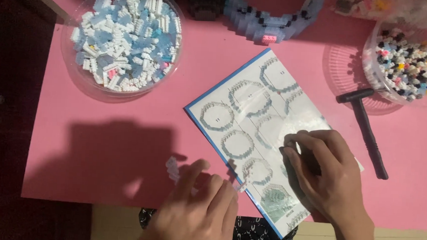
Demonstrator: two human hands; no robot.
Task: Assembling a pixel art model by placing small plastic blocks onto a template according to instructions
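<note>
Instruction sheet (251,131) with a blue edge and printed ring diagrams lies askew on the pink counter (126,130), its lower corner running out past the counter's near edge. The right hand (324,173) rests on the sheet's right half, fingers curled and pinched at their tips, seemingly on a tiny pale piece; it is too small to say for certain. The left hand (197,205) lies low at the near edge, fingers loosely bent, touching a small translucent cluster of bricks (174,168) just left of the sheet, though I can't tell if it grips it.

The sheet looks glossy and thin, so I'd judge it light, floppy and quick to slide on the smooth counter; pressing flat with the palm should steady it, and lifting is best from an edge or corner. The little bricks seem hard, light and easy to scatter, best pinched between fingertips.

Further back sit a clear bowl of white and pale blue bricks (123,41), a clear bowl of mixed dark and coloured pieces (405,63), a curved pale blue built section (270,21), and a black T-shaped tool (366,129) lying right of the sheet.
</note>
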